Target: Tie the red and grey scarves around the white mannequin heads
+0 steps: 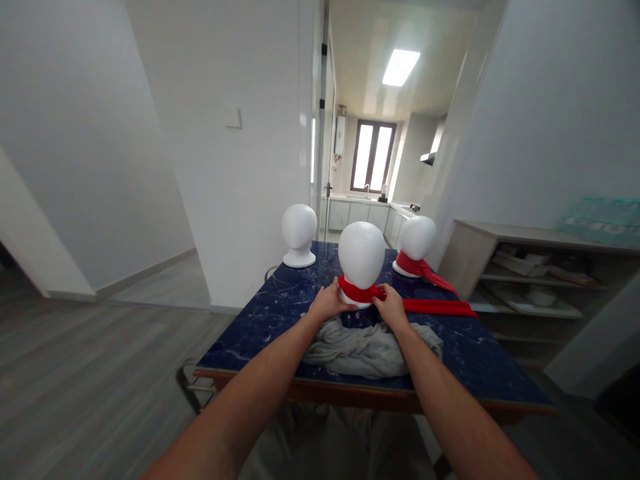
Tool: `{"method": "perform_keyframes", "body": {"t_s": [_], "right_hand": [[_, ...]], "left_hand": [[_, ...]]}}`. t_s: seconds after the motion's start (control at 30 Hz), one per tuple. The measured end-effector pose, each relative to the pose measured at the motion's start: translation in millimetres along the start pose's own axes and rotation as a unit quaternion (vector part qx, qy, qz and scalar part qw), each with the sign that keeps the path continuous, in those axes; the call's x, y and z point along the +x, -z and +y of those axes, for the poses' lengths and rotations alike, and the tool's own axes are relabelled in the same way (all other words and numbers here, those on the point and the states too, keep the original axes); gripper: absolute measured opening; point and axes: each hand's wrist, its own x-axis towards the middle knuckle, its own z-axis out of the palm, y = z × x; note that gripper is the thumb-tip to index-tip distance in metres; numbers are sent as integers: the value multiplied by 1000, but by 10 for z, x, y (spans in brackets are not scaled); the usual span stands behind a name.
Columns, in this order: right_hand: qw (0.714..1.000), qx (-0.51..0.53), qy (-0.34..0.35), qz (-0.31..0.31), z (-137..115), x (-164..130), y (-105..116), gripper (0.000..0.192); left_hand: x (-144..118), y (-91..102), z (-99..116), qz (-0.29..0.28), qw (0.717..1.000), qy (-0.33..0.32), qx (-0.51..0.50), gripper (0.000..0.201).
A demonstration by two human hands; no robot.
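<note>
A white mannequin head [361, 253] stands upright in front of me with a red scarf [357, 291] wrapped round its neck. One length of the scarf trails to the right across the table. My left hand [331, 300] is at the left side of the neck, fingers against the scarf and base; its grip is partly hidden. On the other side my right hand [389, 306] pinches the scarf near the neck. Below both hands lies a crumpled grey cloth [355, 350], partly behind my right forearm.
The blue marbled table [250, 333] also holds a bare white mannequin head [299, 230] at back left. Another head [418, 239] at back right wears a red scarf [413, 265]. A shelf unit [500, 230] stands to the right, and a doorway opens onto a kitchen behind.
</note>
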Motion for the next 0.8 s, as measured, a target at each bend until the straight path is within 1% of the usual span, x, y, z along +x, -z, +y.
{"method": "perform_keyframes", "body": {"t_s": [0.07, 0.2, 0.37, 0.47, 0.57, 0.67, 0.8], "right_hand": [[1000, 4, -13, -2, -11, -16, 19, 21], [999, 6, -38, -11, -63, -33, 103, 11], [998, -5, -50, -37, -136, -34, 329, 6], [998, -9, -42, -48, -159, -80, 552, 9], [998, 3, -26, -51, -160, -221, 834, 13], [999, 9, -12, -44, -149, -487, 1138, 14], [999, -28, -34, 4, -96, -970, 1569, 9]], "left_hand": [[-19, 5, -8, 5, 1000, -3, -8, 115], [-28, 53, -27, -5, 1000, -20, -13, 111], [-25, 76, 9, -6, 1000, -13, 2, 101], [-29, 92, 23, -11, 1000, -11, 3, 100], [-29, 103, 19, -18, 1000, -15, 1, 101], [-25, 97, 3, -14, 1000, -18, 2, 96], [-19, 79, -13, -9, 1000, -20, 2, 92]]}}
